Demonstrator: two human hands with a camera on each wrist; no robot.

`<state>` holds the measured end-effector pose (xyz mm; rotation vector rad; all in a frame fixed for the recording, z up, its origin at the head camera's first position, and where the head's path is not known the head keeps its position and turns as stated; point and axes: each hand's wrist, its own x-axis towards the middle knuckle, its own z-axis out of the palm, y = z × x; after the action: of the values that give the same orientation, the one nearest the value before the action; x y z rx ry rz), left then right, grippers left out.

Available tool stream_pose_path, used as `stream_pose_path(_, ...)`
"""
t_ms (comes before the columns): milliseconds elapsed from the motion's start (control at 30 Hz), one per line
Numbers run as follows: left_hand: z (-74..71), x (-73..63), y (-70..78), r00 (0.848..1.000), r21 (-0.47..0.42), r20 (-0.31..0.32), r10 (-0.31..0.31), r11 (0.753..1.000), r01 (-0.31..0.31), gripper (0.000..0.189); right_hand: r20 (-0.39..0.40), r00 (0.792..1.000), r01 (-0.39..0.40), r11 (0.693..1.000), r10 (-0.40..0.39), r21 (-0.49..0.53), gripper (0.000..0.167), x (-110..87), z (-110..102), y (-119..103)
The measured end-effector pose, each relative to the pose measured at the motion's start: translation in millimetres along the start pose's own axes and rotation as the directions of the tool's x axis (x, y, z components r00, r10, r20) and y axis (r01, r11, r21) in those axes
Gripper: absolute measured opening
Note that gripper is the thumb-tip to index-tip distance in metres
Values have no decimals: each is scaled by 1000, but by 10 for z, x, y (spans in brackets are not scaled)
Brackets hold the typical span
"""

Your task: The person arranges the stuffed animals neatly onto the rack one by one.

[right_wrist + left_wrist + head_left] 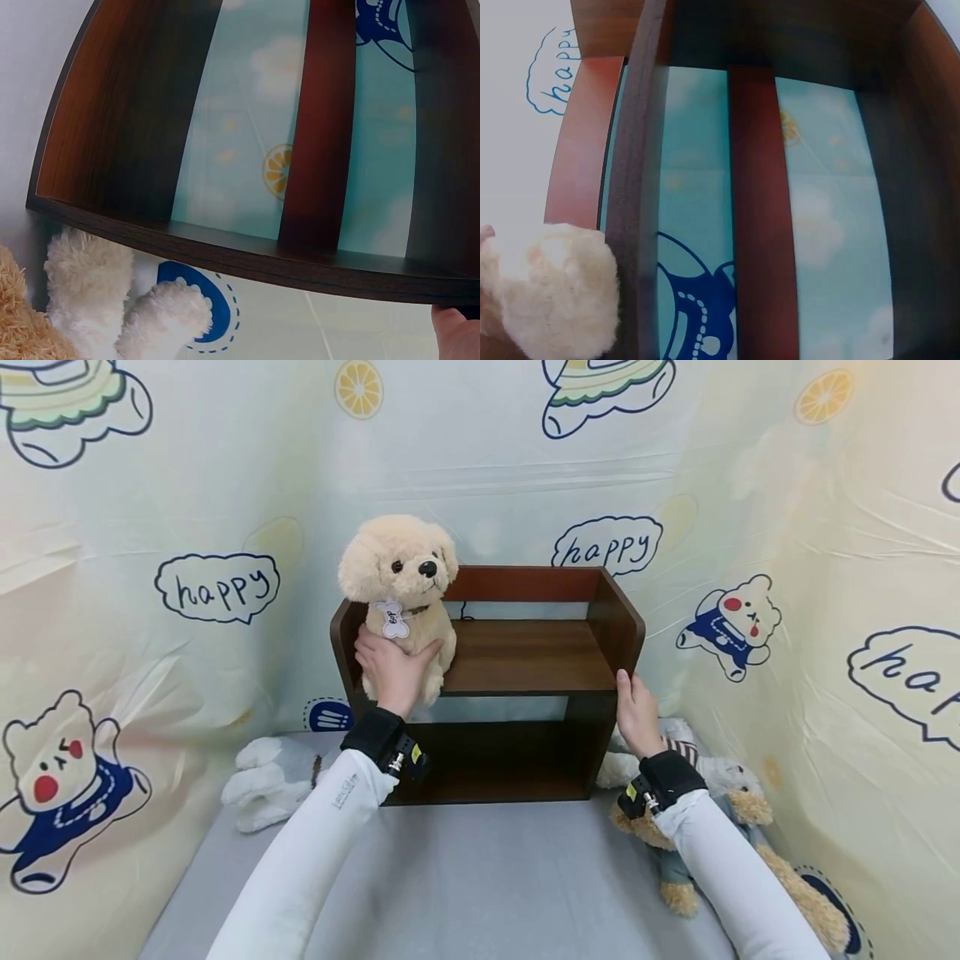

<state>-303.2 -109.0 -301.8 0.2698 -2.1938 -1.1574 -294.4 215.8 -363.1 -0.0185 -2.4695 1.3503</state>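
A cream plush dog (420, 572) with a white bone-shaped tag sits at the left end of the upper level of a dark brown wooden shelf (525, 652). My left hand (393, 668) grips the dog's body from the front, thumb on the right side and fingers on the left. Part of the plush fur (562, 292) appears at the lower left of the left wrist view. My right hand (639, 714) rests against the shelf's right side panel, fingers pointing up. At the lower right of the right wrist view, a fingertip (454, 330) touches the panel edge.
A grey and white plush toy (266, 781) lies left of the shelf on the grey tabletop (480, 877). Several plush toys, including a tan bear-like one (678, 893), lie at the right, partly under my right arm. A printed curtain (480, 485) surrounds the table.
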Motion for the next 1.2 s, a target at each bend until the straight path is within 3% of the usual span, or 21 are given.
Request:
stream_pose_path(167, 59, 43, 44, 998, 11, 41, -48, 999, 47, 115, -5, 1000, 5, 1000, -5, -6, 62, -1, -9, 6)
stream_pose_path(467, 161, 106, 90, 996, 11, 37, -87, 996, 86, 114, -13, 1000, 18, 1000, -19, -8, 57, -3, -38, -12)
stream_pose_path(767, 220, 159, 46, 995, -16, 0, -100, 995, 100, 114, -34, 997, 73, 997, -72, 28, 63, -33, -29, 7)
stream_pose_path(1200, 236, 207, -3, 994, -5, -6, -109, 994, 109, 117, -73, 996, 46, 997, -50, -56, 46, -9, 24, -33)
